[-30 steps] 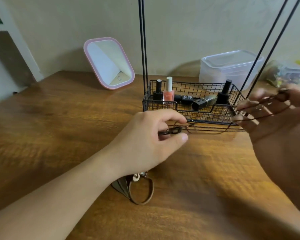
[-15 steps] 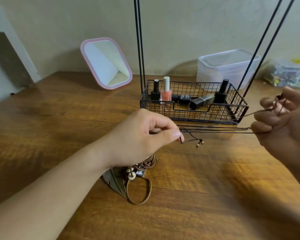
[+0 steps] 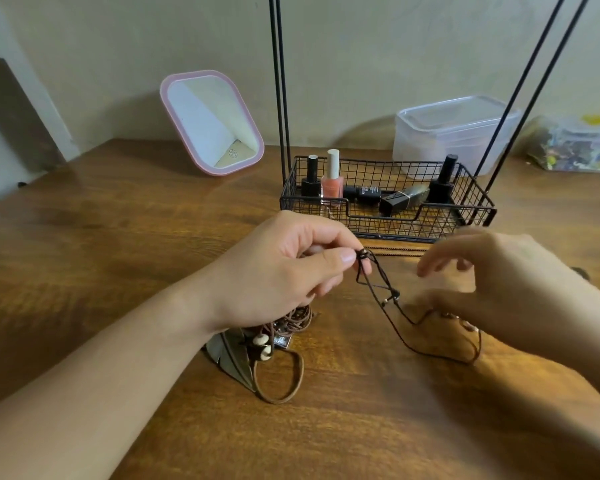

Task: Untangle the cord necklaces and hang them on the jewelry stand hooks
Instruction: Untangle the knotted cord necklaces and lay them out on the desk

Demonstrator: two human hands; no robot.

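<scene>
**Cord goes slack between the hands**

Near the basket (image 3: 388,216), just in front of its near wall, the left hand (image 3: 284,271) pinches a knotted end of the thin cord (image 3: 378,282) between thumb and forefinger, the other fingers curled in. Half a second ago that cord ran taut across to the right hand (image 3: 492,282), which held its far end up at the right. Now the right hand has come in and down, close to the left, and the cord droops from the pinch in a loose zigzag to a small bead, then trails in a loop on the table (image 3: 118,258) under the right palm. The right hand is blurred; its fingers look spread and only loosely bent, and I cannot tell whether they hold the cord or just hover over it.

The slack suggests the pull did not free the knot by tension, so the person is probably about to pick at it with the fingers. A second necklace (image 3: 284,368), thicker brown cord with pale beads and a leaf pendant, lies heaped on the table under the left wrist, untouched. Stand rods (image 3: 279,81) rise from the basket out of view; no hooks show, and nothing is hung yet.
</scene>
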